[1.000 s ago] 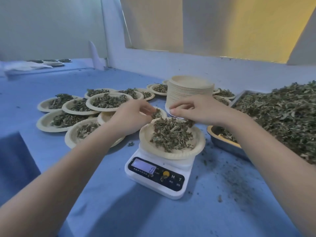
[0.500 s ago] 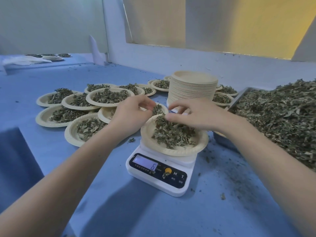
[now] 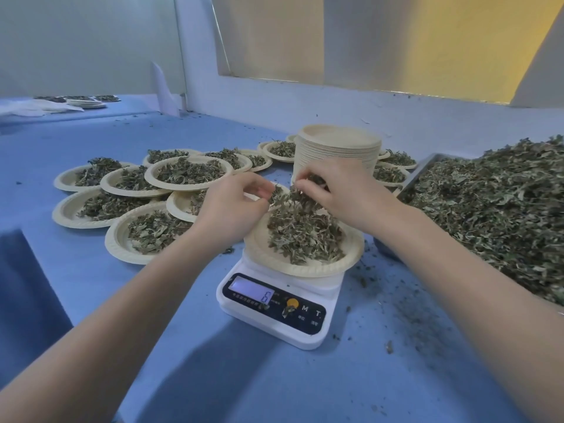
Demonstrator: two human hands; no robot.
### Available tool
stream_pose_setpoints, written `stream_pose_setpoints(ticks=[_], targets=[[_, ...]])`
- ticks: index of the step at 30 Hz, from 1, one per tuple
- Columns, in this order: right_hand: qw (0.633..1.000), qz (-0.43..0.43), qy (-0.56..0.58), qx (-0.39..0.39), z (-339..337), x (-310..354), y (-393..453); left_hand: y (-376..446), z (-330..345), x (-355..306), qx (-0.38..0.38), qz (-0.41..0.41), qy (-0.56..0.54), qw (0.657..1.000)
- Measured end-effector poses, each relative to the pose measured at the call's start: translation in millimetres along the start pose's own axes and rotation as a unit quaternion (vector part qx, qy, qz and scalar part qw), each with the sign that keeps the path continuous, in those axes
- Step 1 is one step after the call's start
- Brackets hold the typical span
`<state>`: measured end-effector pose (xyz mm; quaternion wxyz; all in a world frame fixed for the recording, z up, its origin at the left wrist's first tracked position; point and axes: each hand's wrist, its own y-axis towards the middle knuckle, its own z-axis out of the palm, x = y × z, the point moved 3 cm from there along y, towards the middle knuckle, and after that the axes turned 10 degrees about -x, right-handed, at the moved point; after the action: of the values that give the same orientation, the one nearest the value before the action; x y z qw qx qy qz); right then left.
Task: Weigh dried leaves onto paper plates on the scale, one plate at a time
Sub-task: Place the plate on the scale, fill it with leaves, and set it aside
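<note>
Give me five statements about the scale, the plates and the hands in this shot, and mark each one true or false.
1. A paper plate of dried leaves sits on the white scale. True.
2. The scale's display is blank. False: it shows a 6.
3. The stack of empty plates stands behind the scale. True.
4. The left hand presses the scale's yellow button. False: it pinches leaves over the plate.
5. The right hand rests flat on the table. False: it pinches leaves above the plate.
</note>
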<state>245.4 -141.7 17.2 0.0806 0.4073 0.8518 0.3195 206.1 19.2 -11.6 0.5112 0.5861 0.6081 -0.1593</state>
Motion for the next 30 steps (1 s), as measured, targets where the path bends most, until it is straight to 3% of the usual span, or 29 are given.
stream_pose_setpoints(ticks=[17,23,27,30], targets=[[0.995,0.046,0.068,0.05,-12,-6,-16,6,22,-23,-0.022,0.01,-0.021,0.999],[0.994,0.05,0.047,0.081,-9,-12,-25,7,35,-41,-0.009,0.037,-0.003,0.999],[0.991,0.035,-0.03,0.122,10,-7,-28,6,36,-42,-0.013,0.036,0.005,0.999],[0.995,0.006,-0.023,0.096,16,-1,-26,4,34,-40,-0.021,0.031,0.003,0.999]])
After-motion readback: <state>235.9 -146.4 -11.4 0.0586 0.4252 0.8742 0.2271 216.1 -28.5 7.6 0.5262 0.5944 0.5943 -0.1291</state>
